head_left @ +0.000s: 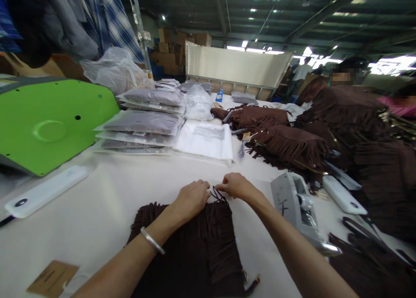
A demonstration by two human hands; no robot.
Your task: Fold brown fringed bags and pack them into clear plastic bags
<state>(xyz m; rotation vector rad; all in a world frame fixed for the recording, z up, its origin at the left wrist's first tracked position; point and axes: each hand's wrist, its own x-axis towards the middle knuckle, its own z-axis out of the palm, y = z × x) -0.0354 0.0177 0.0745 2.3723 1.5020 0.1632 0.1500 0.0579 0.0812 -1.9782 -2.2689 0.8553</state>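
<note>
A dark brown suede-like fringed bag lies flat on the white table directly in front of me. My left hand reaches over its far edge, fingers bent and closed at the fringe. A silver bangle circles that wrist. Just past the far right corner of the bag, my right hand pinches a thin strand, with loose fringe strands looping between both hands. What the left fingertips grip is partly hidden behind the hand. A cord end with metal hardware sticks out at the bag's near right side.
Right of my arm stands a grey metal device, with a white handheld device beyond it. More fringed bags pile up at right. Packaged goods are stacked ahead. Leftward are a green-sided machine, another white device and a brown tag.
</note>
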